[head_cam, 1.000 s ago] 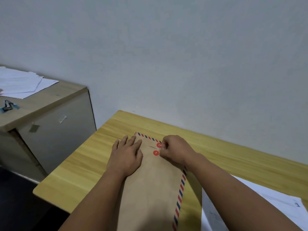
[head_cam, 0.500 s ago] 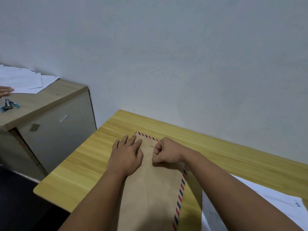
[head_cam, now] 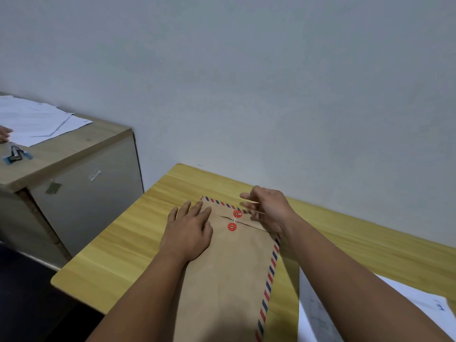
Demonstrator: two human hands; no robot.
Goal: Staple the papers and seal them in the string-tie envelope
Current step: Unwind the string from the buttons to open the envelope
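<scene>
A brown string-tie envelope with a red-and-blue striped border lies flat on the wooden table, flap closed. Two red discs sit at the flap, joined by a thin white string. My left hand presses flat on the envelope just left of the discs. My right hand hovers at the envelope's top right corner, fingers spread and pointing left toward the upper disc. Whether it still holds the string's end is too fine to see. The stapled papers are hidden.
White sheets lie on the table to the right of the envelope. A lower cabinet stands at left, carrying loose papers and a small metal tool. Another person's fingers show at the left edge. A wall rises behind.
My right hand, curled over the discs a moment ago, has lifted away to the right with its fingers spread, uncovering both discs and the string. The left hand has stayed put.
</scene>
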